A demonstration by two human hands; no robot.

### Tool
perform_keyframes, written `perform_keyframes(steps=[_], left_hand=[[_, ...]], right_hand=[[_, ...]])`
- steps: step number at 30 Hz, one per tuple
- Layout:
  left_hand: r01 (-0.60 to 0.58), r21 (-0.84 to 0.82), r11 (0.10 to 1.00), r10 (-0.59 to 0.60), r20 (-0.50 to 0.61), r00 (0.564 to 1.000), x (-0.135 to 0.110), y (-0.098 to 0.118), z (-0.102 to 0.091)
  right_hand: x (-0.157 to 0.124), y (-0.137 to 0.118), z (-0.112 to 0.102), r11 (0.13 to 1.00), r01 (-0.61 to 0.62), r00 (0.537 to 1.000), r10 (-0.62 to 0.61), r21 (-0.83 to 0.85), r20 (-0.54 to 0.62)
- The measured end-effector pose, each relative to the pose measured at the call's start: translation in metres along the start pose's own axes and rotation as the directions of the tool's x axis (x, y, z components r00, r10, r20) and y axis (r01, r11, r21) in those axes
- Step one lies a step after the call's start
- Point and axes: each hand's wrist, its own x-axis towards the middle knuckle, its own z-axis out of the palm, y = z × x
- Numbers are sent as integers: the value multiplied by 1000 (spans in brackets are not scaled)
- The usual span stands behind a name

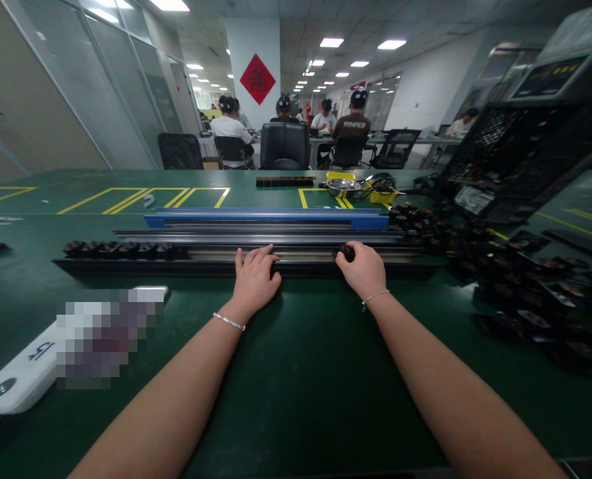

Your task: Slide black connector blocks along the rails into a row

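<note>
A long black rail (pixel 216 267) with a metallic inner channel lies crosswise in front of me on the green table. In its left stretch sits a row of several small black parts (pixel 121 250) with coppery bits. My left hand (pixel 256 273) rests on the rail near the middle, fingers stretched over the channel and thumb apart, with nothing visible in it. Toward the rail's right part, my right hand (pixel 363 266) pinches a small dark component (pixel 346 252) between thumb and fingers, right at the channel. Whether that component touches the rail I cannot tell.
Behind the rail lie another dark rail (pixel 256 237) and a blue-edged one (pixel 186 219). Loose black parts (pixel 535 293) are heaped at the right, by a tilted black bin (pixel 520 146). A metal bowl (pixel 343 187) stands farther back. A white device (pixel 26 359) lies left; people sit beyond.
</note>
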Motion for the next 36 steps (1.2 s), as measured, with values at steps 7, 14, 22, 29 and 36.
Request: perform_keyframes(steps=[7, 14, 22, 29, 36], left_hand=[[6, 7, 1000, -6, 2, 1000, 0, 0, 0], [7, 2, 1000, -7, 12, 1000, 1, 0, -2], [11, -5, 1000, -10, 16, 1000, 1, 1, -3], [6, -1, 1000, -6, 8, 1000, 0, 1, -1], [10, 8, 1000, -10, 14, 1000, 1, 0, -1]], right_hand=[[0, 2, 2, 1000, -9, 1000, 10, 28, -21], [1, 4, 1, 999, -28, 1000, 28, 42, -13], [1, 5, -1, 998, -56, 998, 56, -8, -28], [1, 6, -1, 998, -58, 998, 58, -3, -22], [1, 6, -1, 998, -60, 997, 61, 11, -56]])
